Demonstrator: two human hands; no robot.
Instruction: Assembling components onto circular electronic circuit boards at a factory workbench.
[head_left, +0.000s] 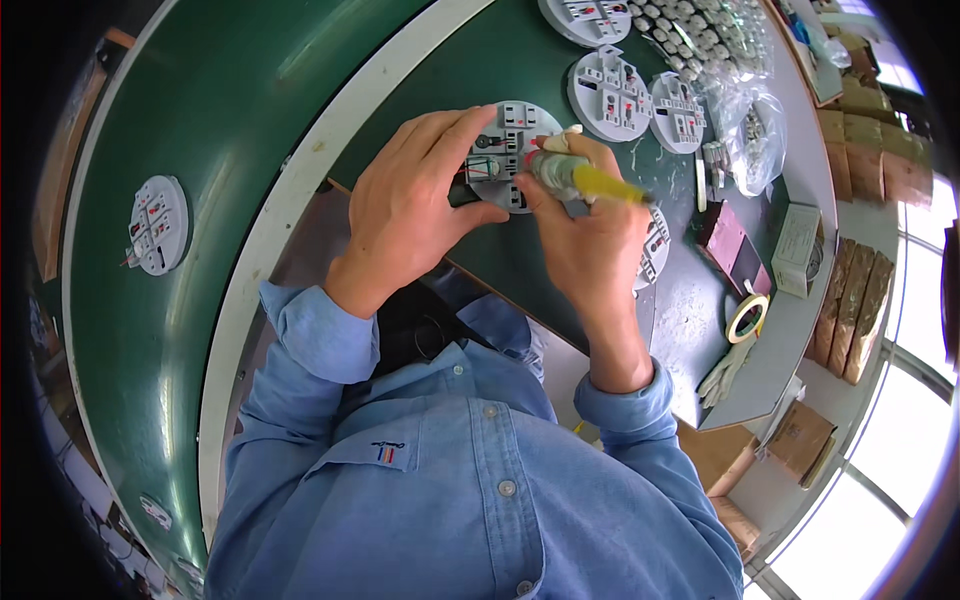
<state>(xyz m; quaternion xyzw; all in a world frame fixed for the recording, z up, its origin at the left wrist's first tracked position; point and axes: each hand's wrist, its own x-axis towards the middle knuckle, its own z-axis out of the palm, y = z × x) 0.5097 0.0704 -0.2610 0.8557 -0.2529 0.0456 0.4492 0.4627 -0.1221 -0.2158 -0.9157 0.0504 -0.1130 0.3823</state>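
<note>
A round light-grey plastic base (516,116) with raised slots and small wired parts sits at the green table's near edge. My left hand (408,190) grips its left side, fingers over the far rim and thumb at the near rim. In my right hand (590,215) is a screwdriver (590,178) with a greyish body and yellow end, tilted over the base. Its tip points at the right middle of the base, near a red part; the exact contact point is hidden by my fingers. A white wrapping shows on one right finger.
Similar round bases (610,95) stand at the back, one partly behind my right hand. Beyond are many small metallic parts (700,35) and a clear plastic bag (750,130). A tape roll (747,318) and glove (726,372) lie right. Another base (158,225) rests on the green belt left.
</note>
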